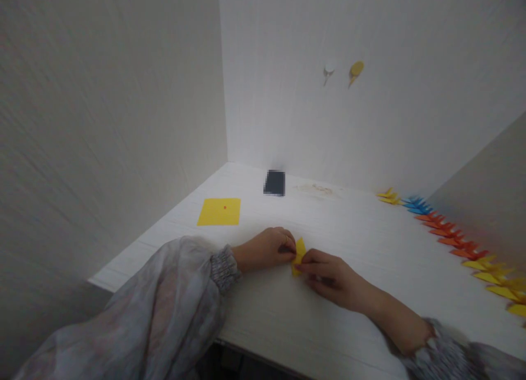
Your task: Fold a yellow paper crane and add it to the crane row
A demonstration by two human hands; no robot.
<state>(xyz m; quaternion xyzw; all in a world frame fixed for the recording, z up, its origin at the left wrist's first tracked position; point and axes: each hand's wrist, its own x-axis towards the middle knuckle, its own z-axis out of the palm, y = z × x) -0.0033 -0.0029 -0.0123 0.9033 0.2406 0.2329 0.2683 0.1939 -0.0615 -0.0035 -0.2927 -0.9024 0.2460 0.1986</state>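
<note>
A small folded yellow paper piece [299, 254] sits on the white table [329, 325] between my two hands. My left hand [267, 248] rests on the table with fingers curled, pinching the paper's left side. From the right, my right hand [329, 276] pinches the paper's lower edge with its fingertips. Both wrists end in loose pale patterned sleeves.
A flat yellow paper square [219, 212] lies to the far left. A dark blurred rectangle [274, 183] stands near the back wall. A row of folded paper pieces, yellow [388, 196], blue [417, 206], orange [447, 235] and yellow again, runs along the right side. Walls close in on the left and back.
</note>
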